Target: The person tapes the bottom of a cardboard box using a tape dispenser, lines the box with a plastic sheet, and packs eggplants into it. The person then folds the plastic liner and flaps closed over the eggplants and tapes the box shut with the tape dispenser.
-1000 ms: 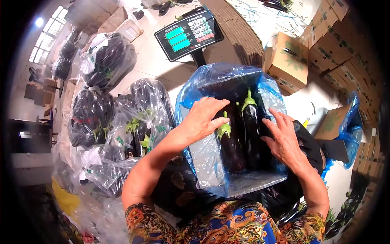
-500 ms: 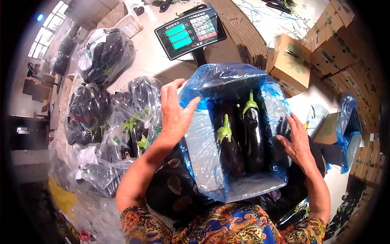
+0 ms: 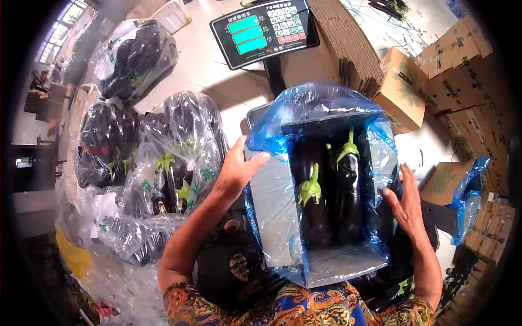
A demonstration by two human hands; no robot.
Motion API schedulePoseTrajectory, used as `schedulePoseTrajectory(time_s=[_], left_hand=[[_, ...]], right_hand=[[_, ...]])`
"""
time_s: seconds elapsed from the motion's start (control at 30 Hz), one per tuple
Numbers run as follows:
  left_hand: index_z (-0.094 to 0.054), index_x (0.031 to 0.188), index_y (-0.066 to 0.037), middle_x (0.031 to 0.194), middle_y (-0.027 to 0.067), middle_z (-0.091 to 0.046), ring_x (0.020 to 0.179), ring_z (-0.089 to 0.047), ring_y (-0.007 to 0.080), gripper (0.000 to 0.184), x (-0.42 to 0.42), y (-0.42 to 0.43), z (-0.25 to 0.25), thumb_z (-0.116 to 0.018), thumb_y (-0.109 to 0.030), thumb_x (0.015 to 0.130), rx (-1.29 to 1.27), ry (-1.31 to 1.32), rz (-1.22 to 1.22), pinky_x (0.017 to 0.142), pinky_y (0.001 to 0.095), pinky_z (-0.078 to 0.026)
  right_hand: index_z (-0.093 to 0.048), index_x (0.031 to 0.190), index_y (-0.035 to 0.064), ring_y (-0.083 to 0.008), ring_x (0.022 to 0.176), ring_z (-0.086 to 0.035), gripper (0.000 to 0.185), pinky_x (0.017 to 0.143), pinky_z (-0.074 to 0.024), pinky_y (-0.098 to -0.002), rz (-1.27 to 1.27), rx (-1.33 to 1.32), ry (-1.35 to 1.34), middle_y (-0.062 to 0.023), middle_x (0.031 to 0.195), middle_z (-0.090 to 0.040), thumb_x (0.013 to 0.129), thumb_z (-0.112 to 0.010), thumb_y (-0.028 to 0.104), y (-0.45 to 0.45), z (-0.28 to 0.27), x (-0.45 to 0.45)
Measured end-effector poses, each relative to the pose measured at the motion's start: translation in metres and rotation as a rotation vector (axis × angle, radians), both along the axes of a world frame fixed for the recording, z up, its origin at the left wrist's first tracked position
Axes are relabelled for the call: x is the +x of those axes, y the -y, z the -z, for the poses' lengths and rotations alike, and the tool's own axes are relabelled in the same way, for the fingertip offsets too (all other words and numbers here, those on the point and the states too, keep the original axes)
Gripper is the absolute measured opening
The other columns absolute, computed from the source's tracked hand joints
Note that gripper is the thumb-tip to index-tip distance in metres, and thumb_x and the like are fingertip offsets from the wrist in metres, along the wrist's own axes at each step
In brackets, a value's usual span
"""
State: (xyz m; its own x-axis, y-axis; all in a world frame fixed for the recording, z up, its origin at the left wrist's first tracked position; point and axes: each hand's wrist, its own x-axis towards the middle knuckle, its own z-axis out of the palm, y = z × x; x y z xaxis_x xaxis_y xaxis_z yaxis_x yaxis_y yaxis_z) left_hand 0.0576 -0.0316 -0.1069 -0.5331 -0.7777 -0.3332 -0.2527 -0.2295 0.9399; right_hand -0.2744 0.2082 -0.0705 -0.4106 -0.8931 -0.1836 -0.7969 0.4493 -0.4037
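An open box lined with a blue plastic bag [image 3: 276, 212] stands before me, its flaps folded outward under the film. Inside lie dark eggplants [image 3: 348, 201] with green stems, side by side. At the box's upper left edge is my left hand [image 3: 239, 167], thumb stretched over the film and the other fingers partly hidden outside; whether it grips the edge is unclear. My right hand [image 3: 406, 204] is beside the box's right side, fingers spread and nothing held.
A scale display [image 3: 263, 32] rises behind the box. Clear bags of eggplants [image 3: 176, 146] fill the left side. Cardboard boxes [image 3: 402, 89] are stacked at the right, near another blue-lined box [image 3: 448, 182]. Flattened cardboard [image 3: 348, 41] lies behind.
Both hands have moved from over the eggplants outward to the box's sides. The view has shifted, with the box now lower and slightly further right.
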Motion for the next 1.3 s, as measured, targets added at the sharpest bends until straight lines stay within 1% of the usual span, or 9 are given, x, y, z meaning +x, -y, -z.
schedulePoseTrajectory(time_s=[0.17, 0.3, 0.57, 0.73, 0.9, 1.03, 1.13, 1.23, 1.3], left_hand=[[-0.049, 0.129, 0.002, 0.111, 0.0047, -0.061, 0.098, -0.057, 0.0112, 0.044, -0.009, 0.003, 0.013, -0.062, -0.007, 0.088, 0.138, -0.264, -0.063, 0.090, 0.0284, -0.046], [-0.050, 0.128, 0.001, 0.110, 0.0087, -0.061, 0.101, -0.055, 0.0142, 0.045, -0.002, -0.006, 0.013, -0.063, -0.023, 0.092, -0.162, -0.070, -0.140, 0.091, 0.0323, -0.045], [-0.058, 0.117, 0.001, 0.097, 0.0095, -0.066, 0.086, -0.064, 0.0143, 0.026, 0.095, -0.045, 0.019, -0.058, -0.012, 0.095, -0.042, 0.039, -0.412, 0.078, 0.0274, -0.052], [-0.061, 0.111, 0.000, 0.095, 0.0066, -0.067, 0.079, -0.063, 0.0128, 0.021, 0.152, -0.043, 0.000, -0.060, -0.010, 0.093, -0.200, 0.285, -0.606, 0.070, 0.0251, -0.050], [-0.052, 0.126, -0.001, 0.104, 0.0113, -0.065, 0.096, -0.063, 0.0176, 0.036, 0.159, -0.056, -0.036, -0.059, -0.013, 0.093, -0.182, 0.048, -0.368, 0.086, 0.0304, -0.050], [-0.031, 0.147, -0.004, 0.142, 0.0171, -0.044, 0.134, -0.042, 0.0272, 0.089, 0.105, -0.063, -0.074, -0.080, -0.021, 0.075, -0.256, -0.296, -0.023, 0.108, 0.0454, -0.035], [-0.033, 0.144, -0.004, 0.133, 0.0199, -0.048, 0.125, -0.048, 0.0332, 0.101, 0.075, -0.059, -0.076, -0.087, -0.032, 0.064, -0.887, -0.155, -0.091, 0.106, 0.0444, -0.038], [-0.039, 0.139, -0.004, 0.122, 0.0202, -0.053, 0.114, -0.055, 0.0361, 0.094, 0.104, -0.044, -0.082, -0.085, -0.024, 0.059, -0.856, 0.098, -0.145, 0.100, 0.0447, -0.045], [-0.040, 0.139, -0.003, 0.120, 0.0161, -0.057, 0.111, -0.058, 0.0279, 0.090, 0.136, -0.042, -0.072, -0.084, -0.022, 0.063, -0.731, 0.138, -0.217, 0.099, 0.0383, -0.045]], right_hand=[[-0.052, 0.130, 0.0035, -0.0402, 0.129, -0.044, 0.047, 0.107, -0.0358, -0.0453, -0.141, -0.205, -0.024, -0.0222, 0.144, -0.041, 0.086, -0.067, 0.012, 0.028, -0.028, 0.034], [-0.060, 0.117, 0.0010, -0.0365, 0.113, -0.057, 0.037, 0.098, -0.0443, -0.0407, -0.300, -0.188, 0.109, -0.0198, 0.124, -0.057, 0.081, -0.069, 0.000, 0.040, -0.048, 0.066], [-0.037, 0.139, -0.0055, -0.0414, 0.101, -0.061, 0.066, 0.086, -0.0489, -0.0430, -0.415, 0.067, 0.339, -0.0311, 0.114, -0.059, 0.089, -0.068, 0.026, 0.082, -0.038, 0.128], [-0.042, 0.127, -0.0050, -0.0291, 0.087, -0.066, 0.061, 0.080, -0.0505, -0.0378, -0.152, 0.181, 0.606, -0.0206, 0.099, -0.067, 0.084, -0.074, 0.025, 0.092, -0.008, 0.141], [-0.043, 0.135, 0.0011, -0.0224, 0.110, -0.057, 0.064, 0.098, -0.0427, -0.0343, -0.141, -0.065, 0.723, -0.0149, 0.121, -0.058, 0.079, -0.072, 0.011, 0.090, -0.080, 0.141], [-0.040, 0.141, 0.0008, -0.0252, 0.117, -0.054, 0.063, 0.105, -0.0392, -0.0371, -0.108, -0.467, 0.744, -0.0153, 0.129, -0.054, 0.084, -0.063, 0.010, 0.119, -0.143, 0.171], [-0.044, 0.138, 0.0018, -0.0233, 0.118, -0.054, 0.050, 0.103, -0.0406, -0.0361, -0.142, -0.509, 0.827, -0.0124, 0.127, -0.056, 0.090, -0.057, 0.010, 0.147, -0.137, 0.208], [-0.048, 0.130, 0.0028, -0.0210, 0.110, -0.056, 0.050, 0.099, -0.0436, -0.0358, -0.208, -0.436, 0.968, -0.0101, 0.120, -0.058, 0.086, -0.068, 0.013, 0.178, -0.120, 0.253], [-0.049, 0.130, 0.0031, -0.0204, 0.113, -0.056, 0.050, 0.099, -0.0437, -0.0352, -0.327, -0.322, 1.079, -0.0113, 0.123, -0.058, 0.087, -0.070, 0.018, 0.202, -0.091, 0.266]])
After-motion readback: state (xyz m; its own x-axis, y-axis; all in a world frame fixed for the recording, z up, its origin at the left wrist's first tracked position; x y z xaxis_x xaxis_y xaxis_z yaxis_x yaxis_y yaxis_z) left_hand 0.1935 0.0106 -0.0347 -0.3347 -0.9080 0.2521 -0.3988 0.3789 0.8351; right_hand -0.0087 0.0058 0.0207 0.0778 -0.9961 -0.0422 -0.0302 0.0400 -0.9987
